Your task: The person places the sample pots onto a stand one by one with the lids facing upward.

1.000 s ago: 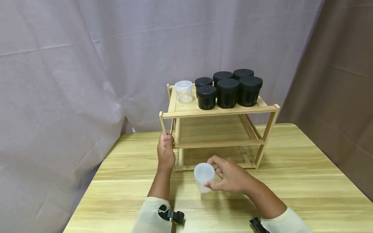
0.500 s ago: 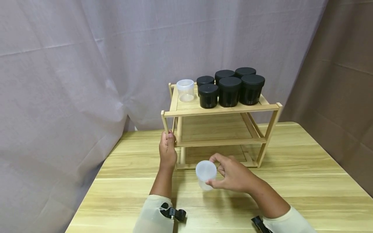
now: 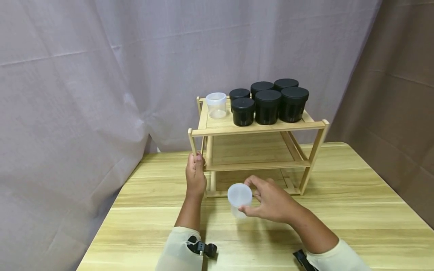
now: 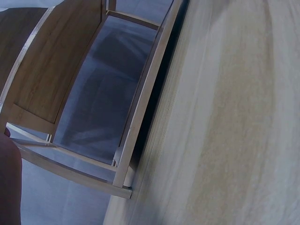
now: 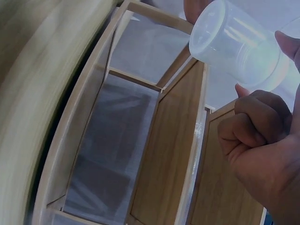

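Between thumb and index finger my right hand [image 3: 272, 201] pinches a translucent plastic jar [image 3: 240, 195] with a frosted lid, held upright in front of the wooden rack [image 3: 257, 165]. In the right wrist view the jar [image 5: 236, 44] shows clear, the hand's other fingers curled below it. My left hand [image 3: 195, 175] grips the rack's front left post; only a sliver of this hand [image 4: 9, 183] enters the left wrist view. On the rack's top shelf stand a similar clear jar [image 3: 216, 106] at the left and several black lidded jars [image 3: 268, 107] to its right.
The rack stands on a wood-grain table [image 3: 149, 218] and has a middle shelf [image 3: 251, 150] and a bottom shelf [image 3: 247, 180]. A grey cloth [image 3: 169, 56] hangs behind, and a brown cloth [image 3: 400, 105] hangs at the right.
The right hand and its jar have risen slightly toward the rack. The left hand keeps its grip on the post. The whole head view has shifted a little.
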`<state>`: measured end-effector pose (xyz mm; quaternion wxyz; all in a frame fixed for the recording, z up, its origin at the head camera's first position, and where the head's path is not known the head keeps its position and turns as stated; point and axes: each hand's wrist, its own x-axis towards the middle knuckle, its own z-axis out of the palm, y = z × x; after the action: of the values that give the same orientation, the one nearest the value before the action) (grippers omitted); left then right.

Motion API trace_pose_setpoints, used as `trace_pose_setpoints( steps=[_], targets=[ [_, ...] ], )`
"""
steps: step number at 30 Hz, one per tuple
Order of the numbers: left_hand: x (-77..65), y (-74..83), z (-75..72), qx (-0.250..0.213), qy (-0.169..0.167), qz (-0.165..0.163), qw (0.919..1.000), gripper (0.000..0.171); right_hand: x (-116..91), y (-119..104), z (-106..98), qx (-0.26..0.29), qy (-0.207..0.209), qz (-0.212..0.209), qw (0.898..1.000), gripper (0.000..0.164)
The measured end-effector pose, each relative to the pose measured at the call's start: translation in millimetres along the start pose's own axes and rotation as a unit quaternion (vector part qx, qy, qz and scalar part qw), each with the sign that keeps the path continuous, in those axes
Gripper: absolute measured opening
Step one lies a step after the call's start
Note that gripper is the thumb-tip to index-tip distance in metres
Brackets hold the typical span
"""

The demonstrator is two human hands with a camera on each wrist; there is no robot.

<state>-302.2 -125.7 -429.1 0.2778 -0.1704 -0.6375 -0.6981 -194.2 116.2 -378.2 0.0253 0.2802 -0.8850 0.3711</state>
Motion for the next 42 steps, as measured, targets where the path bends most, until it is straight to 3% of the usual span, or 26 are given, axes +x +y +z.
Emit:
trace_pose_setpoints(
  steps=[8,13,23,42],
  targets=[
    [1.2,-1.9,-0.5,0.000,0.001,0.013,0.9999,0.034,4,-17,-6,-0.036,0.045,0.005,0.998,0.050],
    [1.5,-2.2,-0.1,0.000,0.003,0.013,0.9999,0.027,6,-29,-12,-0.034,0.050,0.015,0.998,0.048],
    [1.9,-2.2,-0.6,0.007,0.003,0.002,1.0000,0.029,8,-50,-24,-0.092,0.080,0.042,0.992,0.054],
    [1.2,-2.0,-0.5,0.007,0.001,0.010,0.9999,0.029,18,-82,-34,-0.105,0.158,0.058,0.980,0.056]
  ],
)
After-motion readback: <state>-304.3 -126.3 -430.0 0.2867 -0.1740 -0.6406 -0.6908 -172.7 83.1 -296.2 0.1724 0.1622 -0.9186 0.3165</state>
